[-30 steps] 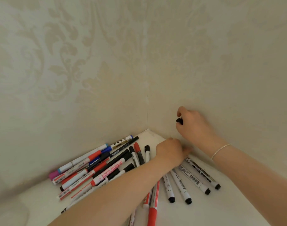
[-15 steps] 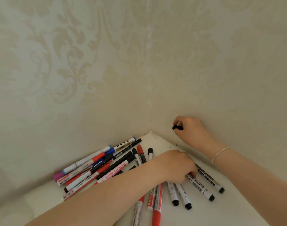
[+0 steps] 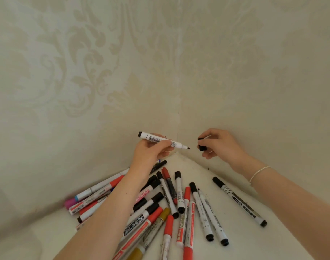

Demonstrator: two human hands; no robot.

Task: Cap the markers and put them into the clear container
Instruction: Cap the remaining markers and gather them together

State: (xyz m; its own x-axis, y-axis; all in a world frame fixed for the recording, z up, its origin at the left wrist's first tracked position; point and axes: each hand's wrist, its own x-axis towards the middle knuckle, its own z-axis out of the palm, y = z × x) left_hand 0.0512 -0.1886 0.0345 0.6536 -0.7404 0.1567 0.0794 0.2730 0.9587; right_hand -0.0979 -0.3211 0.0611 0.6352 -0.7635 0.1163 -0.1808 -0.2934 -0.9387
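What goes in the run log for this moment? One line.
left hand: holds uncapped marker | right hand: pinches black cap | cap apart from tip | container: not in view

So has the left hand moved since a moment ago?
Yes. The left hand was down on the pile of markers; now it is raised above them, level with the wall corner, holding an uncapped marker pointed toward the right hand.
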